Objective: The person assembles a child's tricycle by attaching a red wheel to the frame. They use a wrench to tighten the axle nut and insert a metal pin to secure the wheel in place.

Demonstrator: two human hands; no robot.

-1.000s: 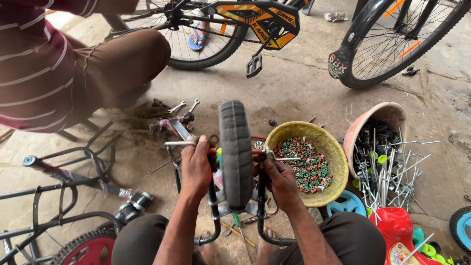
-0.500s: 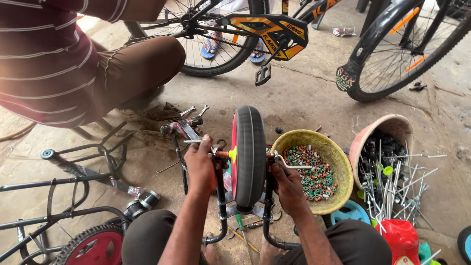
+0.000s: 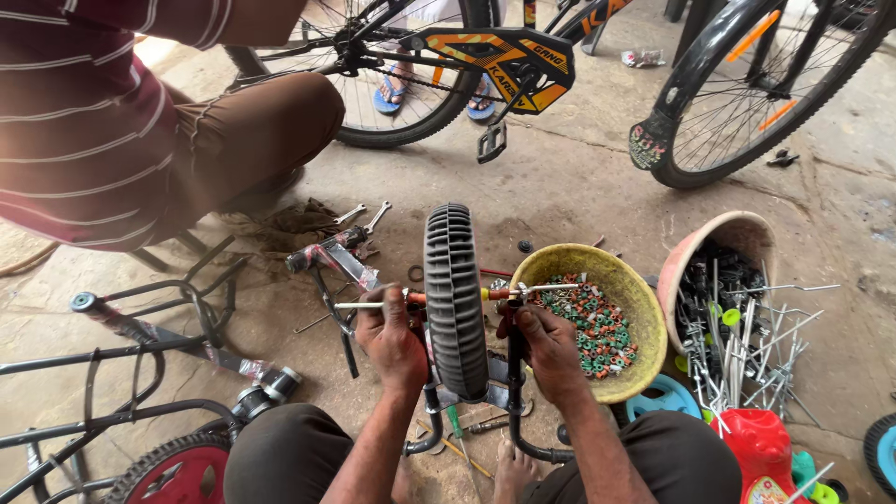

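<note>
Two hands work at either side of a small grey wheel (image 3: 455, 299) that stands upright in a black fork (image 3: 514, 392) between the person's knees. The left hand (image 3: 392, 338) sits just left of the wheel, fingers curled shut around the thin metal axle rod (image 3: 359, 304) that sticks out leftward. The right hand (image 3: 549, 341) sits just right of the wheel, its grip closed on the fork leg and the axle end near the hub. The rod runs through the wheel's centre, so the wheel lies between the two grips. Right of the wheel stands a yellow bowl (image 3: 644, 317) of small coloured parts; beyond it, a pink bucket (image 3: 747, 229) of rods. Compared with a second ago, the view has shifted, but both hands keep their hold.
</note>
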